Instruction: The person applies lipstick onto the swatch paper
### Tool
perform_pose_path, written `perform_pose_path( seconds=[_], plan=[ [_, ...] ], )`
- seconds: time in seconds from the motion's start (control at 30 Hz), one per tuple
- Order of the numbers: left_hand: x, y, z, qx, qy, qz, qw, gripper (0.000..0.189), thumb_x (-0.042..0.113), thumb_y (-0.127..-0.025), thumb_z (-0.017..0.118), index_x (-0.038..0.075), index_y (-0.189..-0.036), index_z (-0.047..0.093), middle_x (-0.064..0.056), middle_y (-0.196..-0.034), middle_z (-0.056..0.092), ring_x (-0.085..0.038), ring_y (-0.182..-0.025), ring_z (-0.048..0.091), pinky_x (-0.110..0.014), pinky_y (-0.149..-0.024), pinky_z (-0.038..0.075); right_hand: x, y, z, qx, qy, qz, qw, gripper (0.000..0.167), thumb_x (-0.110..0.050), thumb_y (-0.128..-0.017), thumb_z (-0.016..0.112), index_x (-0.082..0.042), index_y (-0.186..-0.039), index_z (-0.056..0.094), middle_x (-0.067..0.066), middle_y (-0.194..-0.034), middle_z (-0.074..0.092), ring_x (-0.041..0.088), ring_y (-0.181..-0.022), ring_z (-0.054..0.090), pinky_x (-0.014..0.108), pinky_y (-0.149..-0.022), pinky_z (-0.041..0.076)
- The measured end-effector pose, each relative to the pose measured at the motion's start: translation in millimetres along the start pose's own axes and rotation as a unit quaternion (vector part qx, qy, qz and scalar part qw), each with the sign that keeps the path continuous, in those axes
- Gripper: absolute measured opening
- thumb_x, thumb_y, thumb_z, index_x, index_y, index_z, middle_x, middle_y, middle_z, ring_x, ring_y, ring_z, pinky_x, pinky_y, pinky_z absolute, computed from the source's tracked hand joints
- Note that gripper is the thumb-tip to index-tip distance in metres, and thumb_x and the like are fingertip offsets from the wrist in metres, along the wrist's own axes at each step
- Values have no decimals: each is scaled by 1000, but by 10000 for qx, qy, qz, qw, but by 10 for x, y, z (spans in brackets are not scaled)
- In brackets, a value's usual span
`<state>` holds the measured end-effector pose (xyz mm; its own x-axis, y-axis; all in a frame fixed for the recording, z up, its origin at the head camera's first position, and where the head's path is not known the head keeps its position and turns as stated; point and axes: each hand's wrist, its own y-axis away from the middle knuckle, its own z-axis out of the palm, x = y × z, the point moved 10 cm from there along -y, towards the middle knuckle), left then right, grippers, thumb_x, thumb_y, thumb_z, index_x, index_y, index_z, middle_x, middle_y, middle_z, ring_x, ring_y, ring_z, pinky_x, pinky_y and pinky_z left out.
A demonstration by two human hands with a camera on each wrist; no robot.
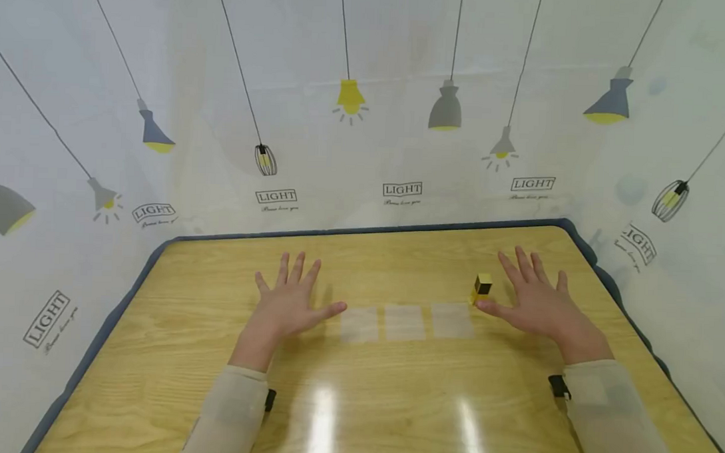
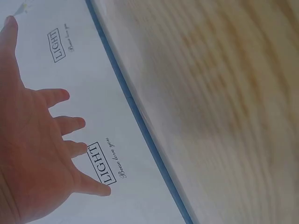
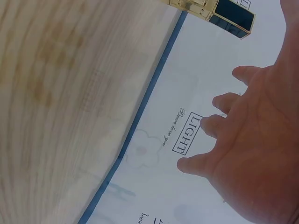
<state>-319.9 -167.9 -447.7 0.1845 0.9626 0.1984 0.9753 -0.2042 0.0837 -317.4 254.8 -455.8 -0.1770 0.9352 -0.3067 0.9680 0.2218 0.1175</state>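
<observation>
In the head view my left hand (image 1: 286,305) is held over the left half of the table, palm down with fingers spread. The left wrist view has the same hand (image 2: 37,149), holding nothing. My right hand (image 1: 536,302) spreads its straight fingers over the right side. Its thumb tip overlaps the lower part of a small upright gold-yellow block with a dark panel (image 1: 483,284) in the head view. From the right wrist, the block (image 3: 231,18) shows shiny gold edges and dark faces, apart from the fingers of the right hand (image 3: 252,140).
Three pale square patches (image 1: 404,322) lie in a row on the wooden table (image 1: 392,401), between the hands. Dark blue edging (image 1: 362,231) runs round the table. Behind and beside it stands a white wall covering (image 1: 389,147) printed with lamps and lettering.
</observation>
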Motion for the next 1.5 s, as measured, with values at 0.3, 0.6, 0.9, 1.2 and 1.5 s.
perform_pose_path(
  seconds=[0.3, 0.6, 0.9, 1.2, 1.5],
  plan=[
    [11, 0, -1, -73, -10, -33, 10000, 119, 100, -84, 38, 26, -173, 13, -11, -181, -3, -39, -167, -14, -88, -117, -8, -12, 4, -3, -3, -42, 5, 10000, 117, -85, -93, 53, -21, -173, -4, 18, -178, -20, 53, -163, -9, 90, -113, -9],
    [207, -17, 4, -55, 205, 198, 9996, 117, 100, -84, 38, 29, -173, 12, -8, -181, -4, -35, -167, -16, -86, -119, -8, -39, 15, 9, -44, -60, -71, 9999, 116, -82, -94, 55, -19, -173, -4, 22, -178, -16, 54, -163, -7, 90, -114, -5],
    [832, -111, -59, 65, 169, 709, 9973, 105, 93, -91, 38, 29, -172, 21, -6, -182, 4, -33, -169, -7, -84, -123, -1, -76, -50, 20, -250, -156, -140, 9995, 113, -80, -97, 51, -14, -173, -2, 34, -174, 14, 66, -143, 40, 78, -102, 45],
    [1505, -245, -62, -38, -162, 1193, 9927, 94, 88, -97, 33, 32, -171, 22, -5, -182, 10, -31, -169, 5, -80, -126, 10, -99, -82, 70, -346, -456, -262, 9980, 113, -77, -96, 57, -8, -172, 10, 34, -172, 20, 65, -149, 32, 80, -112, 37],
    [2060, -332, -40, 58, -550, 1616, 9853, 80, 75, -104, 40, 30, -170, 29, -4, -180, 22, -31, -166, 22, -73, -126, 26, -60, -139, 129, -399, -557, -233, 9974, 110, -74, -97, 59, -4, -171, 15, 39, -162, 36, 62, -143, 45, 78, -109, 41]
  ],
)
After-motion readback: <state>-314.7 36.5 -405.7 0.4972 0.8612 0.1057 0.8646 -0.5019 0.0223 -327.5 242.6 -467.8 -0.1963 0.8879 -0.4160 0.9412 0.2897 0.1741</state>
